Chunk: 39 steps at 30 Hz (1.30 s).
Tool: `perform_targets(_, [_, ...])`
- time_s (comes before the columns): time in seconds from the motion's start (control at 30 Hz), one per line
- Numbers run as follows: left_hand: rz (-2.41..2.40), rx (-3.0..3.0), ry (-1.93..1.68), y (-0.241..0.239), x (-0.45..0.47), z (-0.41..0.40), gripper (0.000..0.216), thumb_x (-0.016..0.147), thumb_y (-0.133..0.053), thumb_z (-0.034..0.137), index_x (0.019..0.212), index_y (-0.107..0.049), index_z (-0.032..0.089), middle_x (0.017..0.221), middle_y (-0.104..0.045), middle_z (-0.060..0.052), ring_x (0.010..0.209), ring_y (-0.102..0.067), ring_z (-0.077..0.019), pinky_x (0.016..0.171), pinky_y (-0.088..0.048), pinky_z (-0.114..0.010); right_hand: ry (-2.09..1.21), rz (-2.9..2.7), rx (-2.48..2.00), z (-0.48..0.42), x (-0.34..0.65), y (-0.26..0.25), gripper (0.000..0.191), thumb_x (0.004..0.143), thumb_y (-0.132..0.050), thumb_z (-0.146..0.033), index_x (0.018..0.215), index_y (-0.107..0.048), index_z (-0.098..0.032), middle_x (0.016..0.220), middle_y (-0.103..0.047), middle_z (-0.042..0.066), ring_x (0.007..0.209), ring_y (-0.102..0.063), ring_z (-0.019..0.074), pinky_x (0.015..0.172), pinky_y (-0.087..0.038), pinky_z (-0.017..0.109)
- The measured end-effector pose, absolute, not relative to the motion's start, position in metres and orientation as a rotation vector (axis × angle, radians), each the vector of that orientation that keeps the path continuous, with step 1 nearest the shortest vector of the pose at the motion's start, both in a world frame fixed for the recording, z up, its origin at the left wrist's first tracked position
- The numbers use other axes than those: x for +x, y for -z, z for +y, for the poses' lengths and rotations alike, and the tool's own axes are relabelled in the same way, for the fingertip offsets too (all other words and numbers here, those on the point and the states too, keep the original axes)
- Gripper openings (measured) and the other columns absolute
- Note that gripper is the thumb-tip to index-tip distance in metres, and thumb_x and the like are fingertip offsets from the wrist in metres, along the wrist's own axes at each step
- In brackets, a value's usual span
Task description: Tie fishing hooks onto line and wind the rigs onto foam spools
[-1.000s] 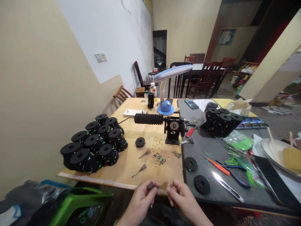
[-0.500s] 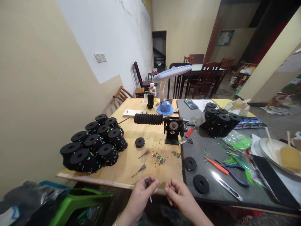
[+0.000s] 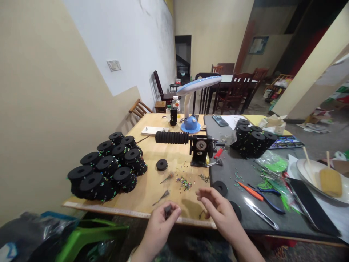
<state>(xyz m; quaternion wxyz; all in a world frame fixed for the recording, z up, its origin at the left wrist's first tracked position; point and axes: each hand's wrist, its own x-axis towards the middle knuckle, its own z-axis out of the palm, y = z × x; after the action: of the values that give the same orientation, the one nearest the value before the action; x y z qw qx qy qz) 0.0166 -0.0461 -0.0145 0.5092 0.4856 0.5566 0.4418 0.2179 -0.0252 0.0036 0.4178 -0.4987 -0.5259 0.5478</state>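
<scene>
My left hand [image 3: 159,223] is closed on a small dark grey piece [image 3: 167,210], pinched between thumb and fingers near the table's front edge; its kind is hard to make out. To the right, my right hand [image 3: 219,213] hovers over the wood with its fingers loosely curved and the thumb apart, seemingly holding nothing. A small dark thin thing [image 3: 201,214] shows just below its fingers. Beyond the hands lie a pile of colourful beads [image 3: 184,183], small metal bits [image 3: 204,177] and a dark bundle of thin wires [image 3: 163,196]. A black foam spool [image 3: 161,165] lies farther left.
Stacks of black foam spools [image 3: 105,163] fill the left side; more spools [image 3: 253,136] stand at the right. A winding device [image 3: 200,149] carries a row of foam discs. Pliers [image 3: 268,200], a red lighter [image 3: 218,154], tweezers [image 3: 261,213] and a lamp [image 3: 191,124] are around.
My right hand has moved up and right, its fingers spreading apart, and now partly covers a foam spool. My left hand keeps its grip on the dark piece and has barely shifted.
</scene>
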Motion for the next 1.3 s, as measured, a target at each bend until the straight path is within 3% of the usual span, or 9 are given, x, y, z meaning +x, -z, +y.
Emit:
perform_targets(0.2, [1.326,1.277,-1.055,0.011,0.012,-0.051,0.031,0.078,-0.067,0.047,0.069,-0.066,0.017,0.064,-0.06,-0.001,0.063,-0.054,-0.017,0.06,-0.043,-0.024,-1.599,-1.332,-1.097,-0.033,0.181,-0.004,0.038,0.084,-0.063,-0.045,0.113,-0.058,-0.022,0.116,-0.064,0.012,0.099,-0.064,0.0253,0.054,-0.054,0.024])
perform_targets(0.37, [1.232,1.198,-1.016,0.015,0.006,-0.052,0.032,0.077,-0.068,0.047,0.068,-0.064,0.016,0.062,-0.061,-0.001,0.063,-0.056,-0.0174,0.062,-0.045,-0.025,-1.64,-1.519,-1.121,-0.041,0.164,0.012,0.025,0.09,-0.055,-0.04,0.104,-0.058,-0.019,0.07,-0.064,-0.001,0.061,-0.06,0.0143,0.057,-0.049,0.024])
perform_targets(0.43, [1.213,1.151,-0.979,0.016,0.003,-0.051,0.032,0.074,-0.071,0.047,0.066,-0.063,0.016,0.062,-0.06,0.0,0.064,-0.055,-0.0171,0.063,-0.044,-0.026,-1.555,-1.637,-1.136,-0.042,0.166,0.013,0.019,0.093,-0.051,-0.036,0.099,-0.059,-0.019,0.063,-0.061,-0.003,0.057,-0.057,0.0134,0.057,-0.046,0.023])
perform_targets(0.53, [1.18,1.058,-0.922,0.016,0.001,-0.049,0.035,0.069,-0.074,0.049,0.064,-0.062,0.016,0.061,-0.058,0.001,0.064,-0.053,-0.0162,0.064,-0.042,-0.026,-1.389,-1.789,-1.152,-0.043,0.171,0.013,0.014,0.094,-0.048,-0.028,0.095,-0.059,-0.021,0.064,-0.061,-0.003,0.06,-0.056,0.0141,0.059,-0.043,0.023])
perform_targets(0.83, [1.201,0.924,-0.972,0.021,0.005,-0.043,0.044,0.06,-0.078,0.056,0.065,-0.059,0.016,0.055,-0.044,0.008,0.05,-0.036,-0.0087,0.047,-0.028,-0.02,-1.145,-1.895,-1.255,-0.043,0.174,0.027,0.008,0.085,-0.052,-0.017,0.078,-0.054,-0.02,0.064,-0.056,-0.004,0.06,-0.052,0.0139,0.057,-0.036,0.023])
perform_targets(1.07, [1.235,0.986,-0.972,0.025,0.006,-0.043,0.041,0.065,-0.075,0.054,0.066,-0.058,0.017,0.06,-0.047,0.005,0.052,-0.039,-0.0097,0.049,-0.032,-0.02,-1.165,-1.792,-1.281,-0.042,0.172,0.036,0.016,0.082,-0.053,-0.018,0.068,-0.048,-0.02,0.058,-0.043,-0.007,0.055,-0.043,0.012,0.053,-0.03,0.023])
perform_targets(1.3, [1.355,1.245,-1.042,0.021,-0.004,-0.037,0.034,0.075,-0.067,0.049,0.066,-0.058,0.018,0.062,-0.055,0.001,0.064,-0.053,-0.0171,0.062,-0.043,-0.025,-1.232,-1.671,-1.266,-0.041,0.176,0.046,0.017,0.085,-0.052,-0.025,0.069,-0.048,-0.02,0.058,-0.041,-0.007,0.055,-0.04,0.0124,0.053,-0.029,0.024])
